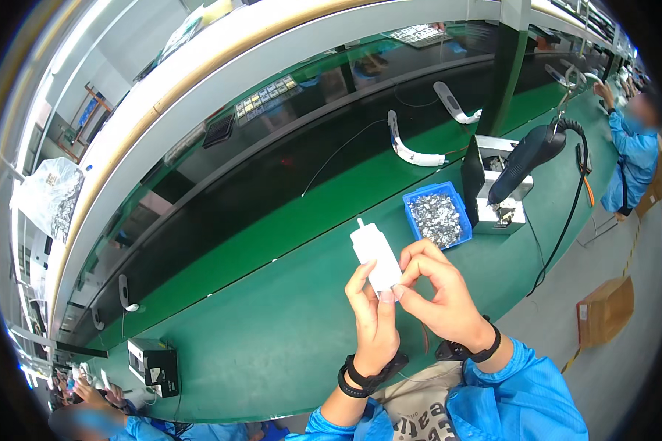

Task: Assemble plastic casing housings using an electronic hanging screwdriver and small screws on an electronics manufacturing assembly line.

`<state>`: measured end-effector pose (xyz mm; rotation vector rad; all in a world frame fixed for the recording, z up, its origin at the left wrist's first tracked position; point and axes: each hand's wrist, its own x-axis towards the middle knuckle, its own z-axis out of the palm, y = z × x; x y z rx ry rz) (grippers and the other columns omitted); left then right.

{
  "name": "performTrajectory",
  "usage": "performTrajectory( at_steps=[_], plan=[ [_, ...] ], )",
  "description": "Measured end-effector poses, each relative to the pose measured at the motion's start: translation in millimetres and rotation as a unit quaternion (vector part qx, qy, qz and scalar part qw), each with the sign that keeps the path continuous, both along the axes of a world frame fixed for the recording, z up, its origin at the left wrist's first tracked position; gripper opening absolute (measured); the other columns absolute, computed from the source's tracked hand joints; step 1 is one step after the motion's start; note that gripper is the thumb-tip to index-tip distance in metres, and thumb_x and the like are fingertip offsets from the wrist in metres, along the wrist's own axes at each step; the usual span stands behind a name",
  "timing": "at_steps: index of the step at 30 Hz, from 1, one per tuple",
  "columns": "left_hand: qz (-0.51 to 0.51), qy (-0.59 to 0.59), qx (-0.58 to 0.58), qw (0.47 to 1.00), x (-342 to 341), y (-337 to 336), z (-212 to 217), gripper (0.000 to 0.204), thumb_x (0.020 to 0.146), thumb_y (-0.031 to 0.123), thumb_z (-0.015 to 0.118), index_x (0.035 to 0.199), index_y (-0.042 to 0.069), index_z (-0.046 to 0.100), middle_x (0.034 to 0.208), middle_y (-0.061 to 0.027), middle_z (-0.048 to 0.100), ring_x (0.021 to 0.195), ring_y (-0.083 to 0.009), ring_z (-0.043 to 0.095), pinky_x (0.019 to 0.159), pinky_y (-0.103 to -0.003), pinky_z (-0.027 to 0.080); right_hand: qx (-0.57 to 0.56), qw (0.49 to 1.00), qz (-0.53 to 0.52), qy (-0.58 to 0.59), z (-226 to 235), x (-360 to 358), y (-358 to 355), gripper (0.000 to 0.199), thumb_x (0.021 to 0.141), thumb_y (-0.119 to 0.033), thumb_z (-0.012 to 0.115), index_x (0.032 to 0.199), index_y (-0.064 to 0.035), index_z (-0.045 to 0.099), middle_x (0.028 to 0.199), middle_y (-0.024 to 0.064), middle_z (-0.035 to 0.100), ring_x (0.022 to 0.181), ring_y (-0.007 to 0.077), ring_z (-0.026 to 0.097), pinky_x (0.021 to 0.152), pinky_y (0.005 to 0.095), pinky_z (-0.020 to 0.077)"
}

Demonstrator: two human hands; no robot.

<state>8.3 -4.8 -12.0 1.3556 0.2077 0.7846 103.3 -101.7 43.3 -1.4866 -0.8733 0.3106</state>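
Over the green bench, both of my hands hold a white plastic housing (376, 256) with stepped edges and a short thin stub at its far end. My left hand (375, 320) grips its near left side between thumb and fingers. Thumb and forefinger of my right hand (445, 298) pinch at its near right corner; whether a small part sits between them is too small to tell. A thin reddish-brown wire (425, 338) hangs below my hands. Just beyond my right hand stands a blue bin (466, 234) full of small metal parts.
A black electric screwdriver (526, 162) hangs on a coiled cord above a metal fixture (504, 220), right of the bin. Curved white-and-grey devices (413, 155) lie beyond. A black box (158, 367) stands at the left. A co-worker (632, 147) is at the far right.
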Motion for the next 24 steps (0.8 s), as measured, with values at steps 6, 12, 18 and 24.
performTrajectory(
  at_steps=[6,12,18,24],
  plan=[
    [-0.011,0.012,0.017,1.0,-3.0,1.0,5.9,0.049,0.107,0.009,0.046,0.153,0.004,0.032,0.152,-0.015,0.041,0.129,-0.0257,0.055,0.11,-0.041,0.044,-0.019,0.998,0.047,0.023,7.9,7.8,-5.1,0.008,0.087,-0.002,0.072,0.087,-0.0004,0.064,0.107,0.0069,0.054,0.09,0.0134,0.056,0.077,0.0281,0.0489],
    [-0.041,0.008,0.002,0.999,-2.1,2.6,2.4,0.037,0.107,0.007,0.048,0.144,0.004,0.043,0.14,-0.0144,0.052,0.125,-0.0207,0.055,0.107,-0.037,0.045,-0.015,1.0,0.0,0.016,1.3,3.2,-5.6,0.01,0.087,-0.002,0.074,0.086,0.0002,0.064,0.106,0.0079,0.058,0.09,0.0148,0.057,0.077,0.0284,0.0498],
    [-0.049,0.004,0.009,0.999,0.2,10.5,7.6,0.031,0.108,0.006,0.05,0.138,0.007,0.044,0.115,-0.0162,0.063,0.097,-0.0244,0.068,0.09,-0.04,0.056,0.057,0.985,-0.141,-0.078,-10.2,5.7,-15.5,0.015,0.086,0.001,0.073,0.094,-0.0034,0.062,0.103,0.0097,0.061,0.092,0.0194,0.059,0.081,0.031,0.0496],
    [-0.08,-0.049,-0.016,0.995,8.5,22.3,-2.0,0.026,0.108,0.011,0.048,0.132,0.012,0.04,0.099,-0.0198,0.067,0.084,-0.0279,0.07,0.079,-0.042,0.059,0.189,0.897,-0.383,-0.116,-5.2,74.6,-48.1,0.037,0.091,-0.002,0.068,0.125,0.001,0.053,0.135,0.0151,0.052,0.126,0.0228,0.052,0.11,0.0374,0.0394]
  ],
)
